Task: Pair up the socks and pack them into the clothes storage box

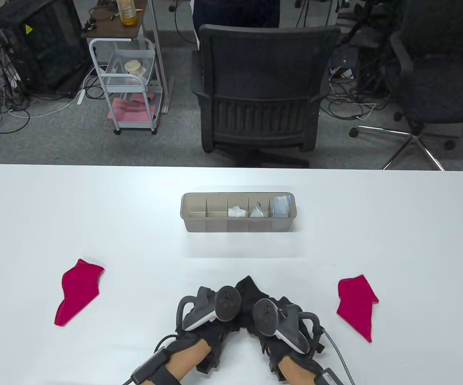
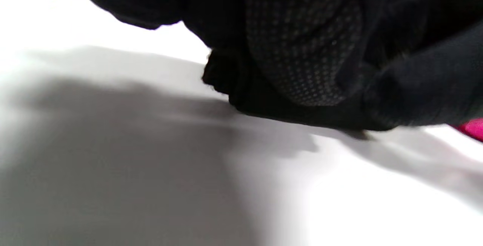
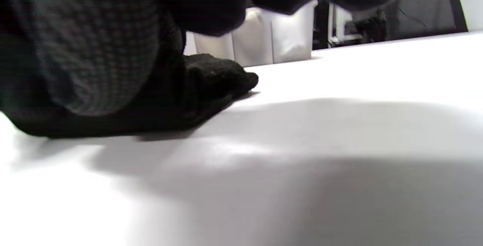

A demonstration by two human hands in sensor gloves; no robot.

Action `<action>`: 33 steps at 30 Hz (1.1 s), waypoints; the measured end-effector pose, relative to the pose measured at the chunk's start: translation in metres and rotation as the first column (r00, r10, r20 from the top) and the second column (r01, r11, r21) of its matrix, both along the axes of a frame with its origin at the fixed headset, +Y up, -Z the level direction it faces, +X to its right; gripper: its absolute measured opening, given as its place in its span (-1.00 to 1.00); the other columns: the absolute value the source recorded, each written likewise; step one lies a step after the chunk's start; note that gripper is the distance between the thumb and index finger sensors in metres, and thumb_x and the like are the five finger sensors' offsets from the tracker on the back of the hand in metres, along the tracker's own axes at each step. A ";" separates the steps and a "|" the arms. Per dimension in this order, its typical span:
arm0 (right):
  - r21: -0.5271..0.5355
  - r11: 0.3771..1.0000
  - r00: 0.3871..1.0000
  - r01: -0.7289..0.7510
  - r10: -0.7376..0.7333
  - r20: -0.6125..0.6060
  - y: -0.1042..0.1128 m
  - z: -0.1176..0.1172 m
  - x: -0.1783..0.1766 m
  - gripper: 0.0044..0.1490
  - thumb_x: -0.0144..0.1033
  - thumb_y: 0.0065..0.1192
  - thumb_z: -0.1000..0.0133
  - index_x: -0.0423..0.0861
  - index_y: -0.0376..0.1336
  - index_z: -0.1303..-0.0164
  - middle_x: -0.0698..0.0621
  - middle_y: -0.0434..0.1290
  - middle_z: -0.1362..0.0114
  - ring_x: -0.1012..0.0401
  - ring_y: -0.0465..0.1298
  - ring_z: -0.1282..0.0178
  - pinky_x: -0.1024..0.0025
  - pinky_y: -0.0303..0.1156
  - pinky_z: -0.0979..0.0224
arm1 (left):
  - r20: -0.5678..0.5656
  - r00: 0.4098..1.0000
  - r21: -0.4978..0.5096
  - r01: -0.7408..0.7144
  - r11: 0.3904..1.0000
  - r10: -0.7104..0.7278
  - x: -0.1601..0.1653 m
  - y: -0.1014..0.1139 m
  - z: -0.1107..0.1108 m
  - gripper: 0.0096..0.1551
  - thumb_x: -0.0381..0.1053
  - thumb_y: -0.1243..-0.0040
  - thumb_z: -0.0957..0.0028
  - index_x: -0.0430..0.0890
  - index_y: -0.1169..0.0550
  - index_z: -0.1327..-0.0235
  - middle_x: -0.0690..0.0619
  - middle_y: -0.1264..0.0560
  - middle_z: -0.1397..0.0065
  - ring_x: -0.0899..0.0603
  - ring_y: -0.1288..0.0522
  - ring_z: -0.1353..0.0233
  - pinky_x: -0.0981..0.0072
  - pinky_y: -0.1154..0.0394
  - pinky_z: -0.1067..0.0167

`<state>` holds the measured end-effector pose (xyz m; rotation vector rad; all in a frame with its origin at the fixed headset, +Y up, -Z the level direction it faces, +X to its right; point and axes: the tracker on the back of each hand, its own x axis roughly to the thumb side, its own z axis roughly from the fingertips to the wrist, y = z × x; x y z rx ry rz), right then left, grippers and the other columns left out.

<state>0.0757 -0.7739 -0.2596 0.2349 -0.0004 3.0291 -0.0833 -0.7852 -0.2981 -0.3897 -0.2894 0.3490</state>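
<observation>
1. Room: grey carpet with loose cables; a black mesh-back office chair (image 1: 255, 88) pushed up to the far edge of the table; a white wire cart (image 1: 129, 86) to its left holding a pink cloth on the bottom shelf.
2. Surface: white table (image 1: 55, 208), smooth, matte, rounded corners.
3. Clothes storage box (image 1: 238, 211) — long, beige translucent plastic, divided into five compartments, sits near the table's middle, well apart from the hands. The two left compartments show no contents; the third and fourth each hold a white bundle; the rightmost holds a pale blue bundle.
4. Black sock (image 1: 249, 286): dark knit fabric, bunched flat on the table at the near edge, mostly covered by both hands; only its far end sticks out between the trackers. In the right wrist view the fabric looks fuzzy and rumpled, lying on the table.
5. Left hand (image 1: 205, 317) and right hand (image 1: 283, 321): black gloves with dotted grip texture, both down on the black sock, side by side. Fingers are hidden under the trackers and blurred at the wrist cameras — cannot tell whether they pinch the fabric or merely press it.
6. Left red sock (image 1: 78, 292): magenta-red, flat, lies well left of the hands.
7. Right red sock (image 1: 357, 304): same colour, flat, well right of the hands.
</observation>
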 end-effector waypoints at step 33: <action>-0.190 0.975 0.988 0.116 -0.093 0.127 -0.008 -0.011 0.000 -0.44 0.05 0.39 0.16 0.28 0.45 -0.09 0.19 0.52 0.22 0.19 0.44 0.14 0.10 0.34 -0.21 | -0.222 0.969 -0.110 -0.139 0.984 0.112 -0.016 -0.011 -0.005 -0.56 0.12 -0.30 0.10 -0.06 -0.76 0.09 0.01 -0.59 0.47 -0.23 -0.49 0.35 -0.27 -0.38 0.18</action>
